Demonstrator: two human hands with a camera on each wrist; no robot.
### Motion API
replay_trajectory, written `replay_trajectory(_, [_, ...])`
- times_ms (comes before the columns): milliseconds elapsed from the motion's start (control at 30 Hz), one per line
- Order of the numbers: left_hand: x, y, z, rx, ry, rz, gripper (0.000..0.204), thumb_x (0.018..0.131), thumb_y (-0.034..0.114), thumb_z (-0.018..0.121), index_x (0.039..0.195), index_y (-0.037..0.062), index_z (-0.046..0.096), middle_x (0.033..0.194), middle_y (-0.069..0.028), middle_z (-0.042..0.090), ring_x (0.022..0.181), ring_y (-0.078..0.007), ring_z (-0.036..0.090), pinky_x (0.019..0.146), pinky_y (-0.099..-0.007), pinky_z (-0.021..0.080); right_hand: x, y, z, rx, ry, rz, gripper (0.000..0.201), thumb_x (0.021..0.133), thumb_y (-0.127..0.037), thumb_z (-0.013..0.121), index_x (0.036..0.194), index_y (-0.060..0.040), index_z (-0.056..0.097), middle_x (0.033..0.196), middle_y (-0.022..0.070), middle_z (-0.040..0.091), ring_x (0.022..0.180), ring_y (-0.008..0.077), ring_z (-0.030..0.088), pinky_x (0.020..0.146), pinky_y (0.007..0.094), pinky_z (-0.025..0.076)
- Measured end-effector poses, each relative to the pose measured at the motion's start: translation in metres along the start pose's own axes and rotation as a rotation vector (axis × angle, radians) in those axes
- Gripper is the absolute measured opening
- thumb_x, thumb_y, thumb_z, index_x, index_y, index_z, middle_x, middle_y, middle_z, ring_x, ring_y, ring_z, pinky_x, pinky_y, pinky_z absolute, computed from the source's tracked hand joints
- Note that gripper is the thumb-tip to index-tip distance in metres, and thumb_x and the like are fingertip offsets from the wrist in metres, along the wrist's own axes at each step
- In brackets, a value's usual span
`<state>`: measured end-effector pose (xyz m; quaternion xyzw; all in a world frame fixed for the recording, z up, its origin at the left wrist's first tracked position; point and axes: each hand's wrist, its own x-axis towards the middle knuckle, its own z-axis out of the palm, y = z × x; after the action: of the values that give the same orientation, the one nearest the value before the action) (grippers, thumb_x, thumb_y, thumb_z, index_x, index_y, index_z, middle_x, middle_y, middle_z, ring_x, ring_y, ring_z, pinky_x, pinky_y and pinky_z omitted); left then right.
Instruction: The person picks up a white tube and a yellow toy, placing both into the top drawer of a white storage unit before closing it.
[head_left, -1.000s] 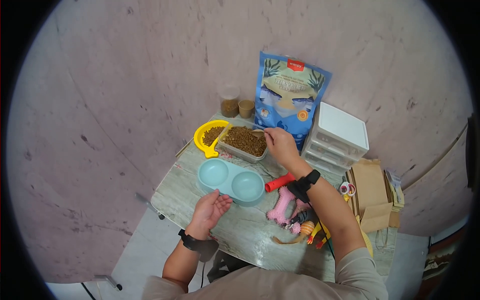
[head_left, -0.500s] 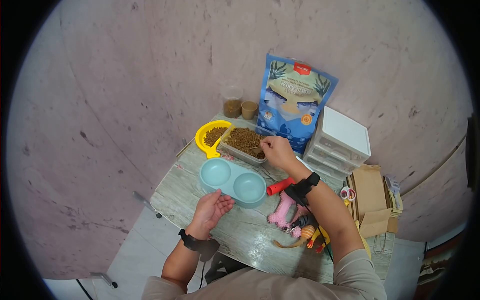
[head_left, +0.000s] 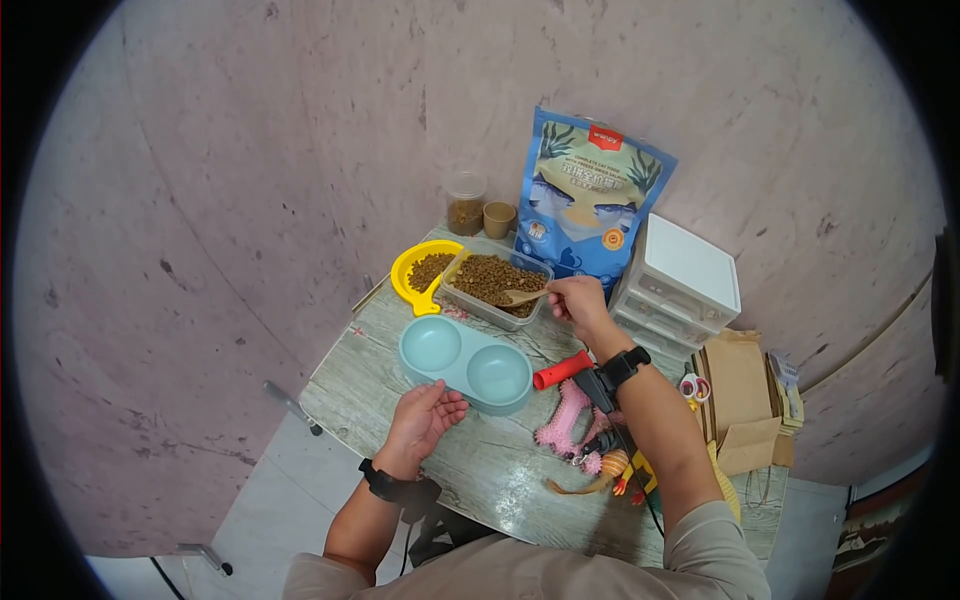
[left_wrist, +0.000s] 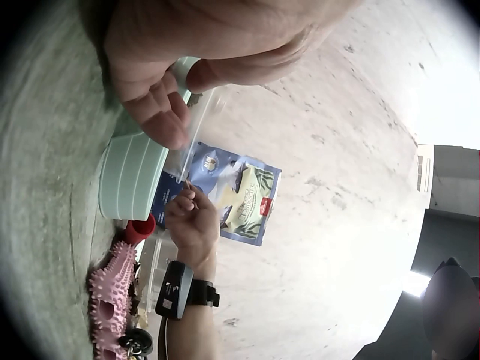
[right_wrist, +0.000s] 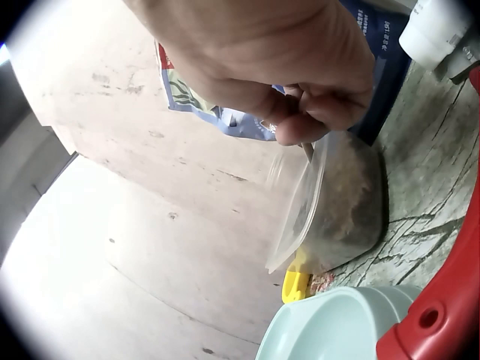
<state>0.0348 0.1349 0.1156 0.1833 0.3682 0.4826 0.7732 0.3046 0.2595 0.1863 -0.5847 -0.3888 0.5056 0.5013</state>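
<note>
My right hand point(head_left: 580, 302) pinches the handle of a wooden spoon point(head_left: 525, 296) between thumb and fingers. The spoon's bowl end lies in brown kibble point(head_left: 492, 276) that fills a clear plastic container point(head_left: 487, 315). In the right wrist view a short piece of the handle shows under the fingers, over the container's rim. A light blue double pet bowl point(head_left: 465, 360) stands in front of the container, both hollows bare. Beside its near edge is my left hand point(head_left: 425, 425), fingers loosely bent, fingertips right at the bowl's side; nothing shows in its grasp.
Left of the container lies a yellow scoop point(head_left: 400, 270) with kibble in it. A blue food bag point(head_left: 590, 200) and a white drawer unit point(head_left: 685, 265) stand behind. A red tube-shaped item point(head_left: 560, 371) and pink spiky toy point(head_left: 563, 418) lie near my right forearm.
My right hand has shifted right and slightly down, drawing the spoon through the kibble; more of its handle shows now. The left hand stays beside the double bowl.
</note>
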Motion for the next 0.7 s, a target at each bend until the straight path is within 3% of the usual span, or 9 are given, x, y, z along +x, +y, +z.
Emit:
replay_trajectory(300, [0.000,-0.003,0.000,0.023,-0.010,0.019,0.017,0.097,0.019,0.050,0.092,0.0024,0.052,0.084,-0.0091,0.061,0.076,-0.0203,0.062,0.069,-0.0317,0.052,-0.007,-0.008,-0.002,0.117,-0.006,0.039,0.009,0.082,-0.008,0.062,0.076,-0.0013,0.062,0.063,0.0051,0.060,0.044,0.0119,0.051,0.040,0.0250,0.036])
replay_trajectory(500, [-0.003,-0.001,0.005,0.028,0.001,0.020,0.017,0.097,0.017,0.049,0.092,0.0018,0.052,0.086,-0.0095,0.060,0.077,-0.0204,0.061,0.070,-0.0329,0.051,-0.035,-0.020,0.033,0.065,-0.150,-0.036,0.011,0.085,-0.012,0.062,0.086,-0.0007,0.065,0.064,0.0012,0.059,0.046,0.0101,0.051,0.042,0.0245,0.038])
replay_trajectory(633, [-0.001,-0.002,0.003,0.025,0.006,0.025,0.017,0.097,0.017,0.050,0.092,0.0014,0.052,0.086,-0.0099,0.060,0.078,-0.0208,0.061,0.070,-0.0331,0.051,-0.043,-0.003,0.061,-0.089,-0.274,-0.150,0.017,0.086,-0.012,0.062,0.093,0.0026,0.066,0.068,0.0025,0.062,0.049,0.0088,0.054,0.045,0.0216,0.042])
replay_trajectory(700, [-0.001,-0.002,0.003,0.018,0.008,0.009,0.015,0.097,0.017,0.050,0.093,0.0025,0.052,0.085,-0.0088,0.060,0.076,-0.0203,0.061,0.068,-0.0317,0.051,-0.049,0.008,0.073,-0.301,-0.302,-0.338,0.018,0.087,-0.013,0.062,0.094,0.0019,0.067,0.068,0.0023,0.062,0.050,0.0078,0.055,0.046,0.0230,0.045])
